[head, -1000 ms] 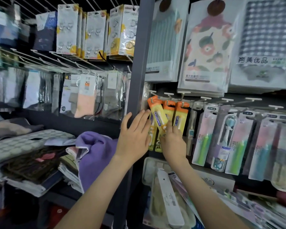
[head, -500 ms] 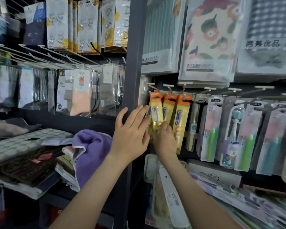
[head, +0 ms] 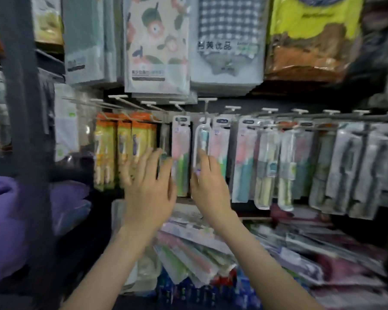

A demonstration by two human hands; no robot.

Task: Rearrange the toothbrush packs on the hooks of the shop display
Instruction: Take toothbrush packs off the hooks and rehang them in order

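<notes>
Just above my right hand [head: 208,189], whose fingers touch it though blur hides any pinch, the clear toothbrush pack [head: 201,139] hangs on its hook [head: 206,108]; with my left hand [head: 150,193] spread wide and empty, a sideways tug could, I judge, unhook the neighbouring pink-green pack [head: 181,153].

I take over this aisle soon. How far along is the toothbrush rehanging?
Looks done: the orange packs hang in an even row. In hand: the right hand touches the clear pack, left hand open beside it. Likely left: the overlapping grey packs and the loose heap below.
</notes>
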